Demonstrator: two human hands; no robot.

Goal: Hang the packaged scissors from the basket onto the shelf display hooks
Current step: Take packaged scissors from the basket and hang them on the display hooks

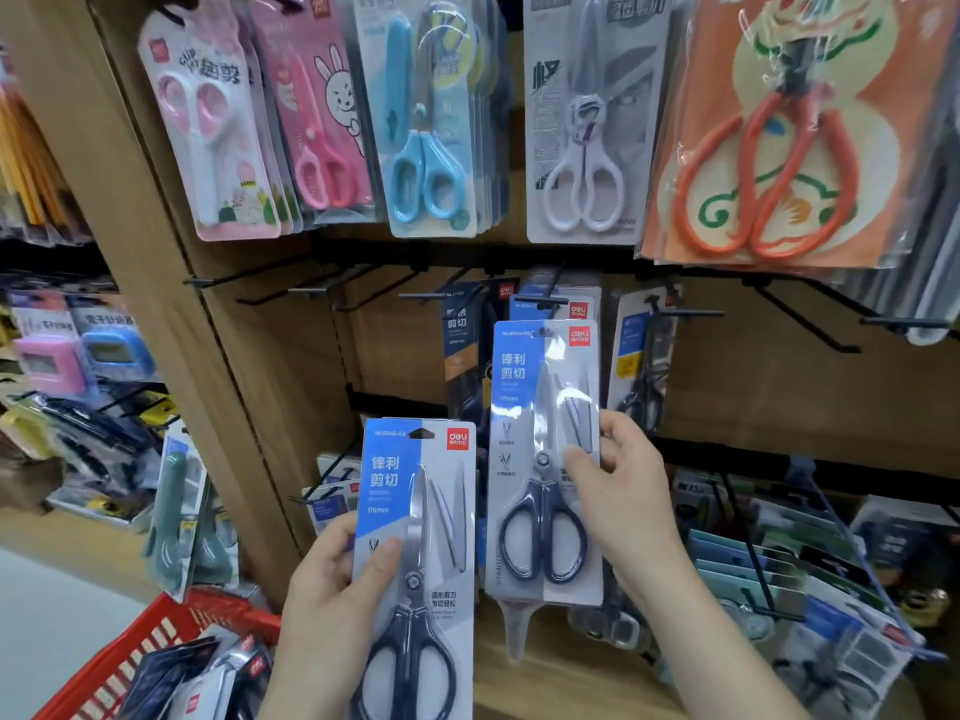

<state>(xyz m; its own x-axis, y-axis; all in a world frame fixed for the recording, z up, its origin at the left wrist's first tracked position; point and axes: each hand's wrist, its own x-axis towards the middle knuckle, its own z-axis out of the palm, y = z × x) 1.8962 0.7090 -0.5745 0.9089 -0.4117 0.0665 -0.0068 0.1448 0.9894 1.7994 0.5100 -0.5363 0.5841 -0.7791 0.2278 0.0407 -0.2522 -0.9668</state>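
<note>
Blue-and-grey card is pinched at its right edge by the right hand [618, 485], thumb on the front, so the raised scissors pack [540, 402] is held upright, long axis vertical. Its hang hole [543, 332] lies just below the tip of a black hook [543, 302] carrying like packs; a lift and inward push is judged necessary. A second pack [415, 511] is gripped lower by the left hand [332, 579], above the red basket [156, 641].

- Single head view is facing forward and slightly down at the shelf [249, 356].
- Camera is sitting near; hooks [311, 292] are spanning the frame's width.
</note>
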